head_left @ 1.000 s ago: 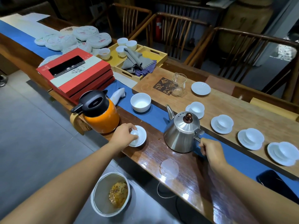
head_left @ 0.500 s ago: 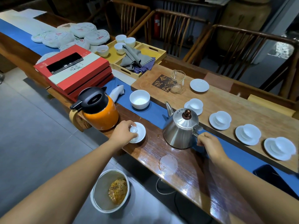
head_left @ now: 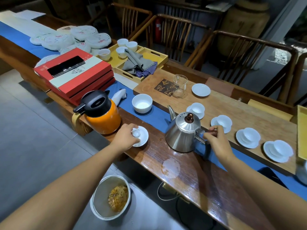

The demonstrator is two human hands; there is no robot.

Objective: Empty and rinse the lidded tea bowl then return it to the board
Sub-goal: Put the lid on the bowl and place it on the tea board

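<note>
Released since the earlier frame, the kettle [head_left: 184,131] handle lies at 9 o'clock of the loosely curled right hand [head_left: 216,140], while the lid [head_left: 138,136] knob is pinched by the left hand [head_left: 126,137]; thin, slippery, fragile porcelain.

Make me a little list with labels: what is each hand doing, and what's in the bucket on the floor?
left hand: pinches the knob of the white lid, which lies on the table edge beside the orange thermos
right hand: fingers curled at the steel kettle handle
tea bowl: lidless, on the blue runner
bucket: wet tea leaves
</note>
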